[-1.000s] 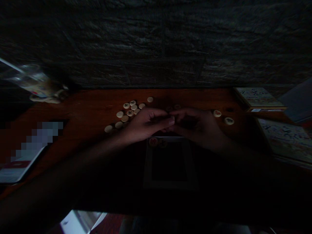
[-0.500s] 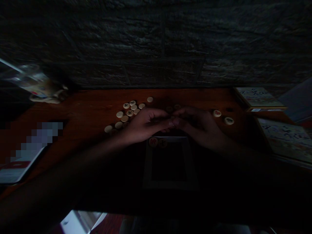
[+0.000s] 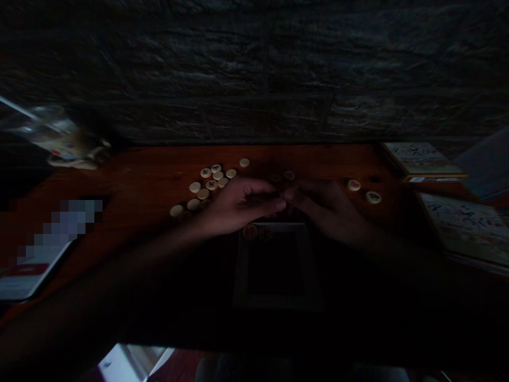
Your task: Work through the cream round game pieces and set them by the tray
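Observation:
My left hand (image 3: 246, 204) is closed, its thumb and fingers brought together above the far edge of an open box (image 3: 312, 276). Close against it, my right hand (image 3: 322, 204) is closed too, with thumb and fingertips by the left thumb. Whatever the fingers hold is lost in the dark. Two round Chinese chess pieces sit at the box's far left corner: one with a red character (image 3: 249, 232) and a dimmer one (image 3: 265, 233). Several more wooden chess pieces (image 3: 211, 184) lie loose beyond and left of my left hand. Two dim pieces (image 3: 289, 175) lie just beyond my fingers.
Right of my hands lie a red-marked piece (image 3: 354, 185) and a dark-marked piece (image 3: 373, 197). Two flat printed boxes (image 3: 429, 158) stand at the table's right. At left are a plastic drink cup (image 3: 59, 132) in a carrier and a phone-like device (image 3: 32, 276). A stone wall (image 3: 238, 69) closes off the back.
My right hand has shifted slightly right, and its fingertips have moved a little against the left ones. The chess pieces on the table lie as before.

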The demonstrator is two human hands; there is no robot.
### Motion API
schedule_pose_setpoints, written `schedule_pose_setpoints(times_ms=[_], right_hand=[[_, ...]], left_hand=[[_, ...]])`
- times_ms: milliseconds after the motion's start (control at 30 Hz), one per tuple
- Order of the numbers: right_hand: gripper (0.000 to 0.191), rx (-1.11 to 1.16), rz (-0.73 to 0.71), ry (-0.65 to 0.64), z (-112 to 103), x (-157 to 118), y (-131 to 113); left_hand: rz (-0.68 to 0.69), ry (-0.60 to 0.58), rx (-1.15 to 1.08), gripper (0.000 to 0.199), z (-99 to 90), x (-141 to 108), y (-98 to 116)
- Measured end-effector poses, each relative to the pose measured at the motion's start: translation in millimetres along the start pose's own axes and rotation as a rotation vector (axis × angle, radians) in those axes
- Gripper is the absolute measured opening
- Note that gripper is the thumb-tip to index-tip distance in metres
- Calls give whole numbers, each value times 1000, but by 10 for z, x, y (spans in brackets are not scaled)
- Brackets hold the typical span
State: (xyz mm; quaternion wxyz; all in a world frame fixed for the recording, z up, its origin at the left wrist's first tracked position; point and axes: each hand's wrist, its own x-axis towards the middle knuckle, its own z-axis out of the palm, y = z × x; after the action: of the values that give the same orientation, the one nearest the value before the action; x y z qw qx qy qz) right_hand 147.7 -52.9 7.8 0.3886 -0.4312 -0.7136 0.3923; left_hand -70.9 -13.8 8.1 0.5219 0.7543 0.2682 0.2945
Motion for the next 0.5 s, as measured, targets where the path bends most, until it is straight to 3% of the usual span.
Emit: schedule_pose_setpoints(times_ms=[500], right_hand=[[47,-48,0,-7,-11,-9,12]], left_hand=[[27,6,27,20,18,-3,4]])
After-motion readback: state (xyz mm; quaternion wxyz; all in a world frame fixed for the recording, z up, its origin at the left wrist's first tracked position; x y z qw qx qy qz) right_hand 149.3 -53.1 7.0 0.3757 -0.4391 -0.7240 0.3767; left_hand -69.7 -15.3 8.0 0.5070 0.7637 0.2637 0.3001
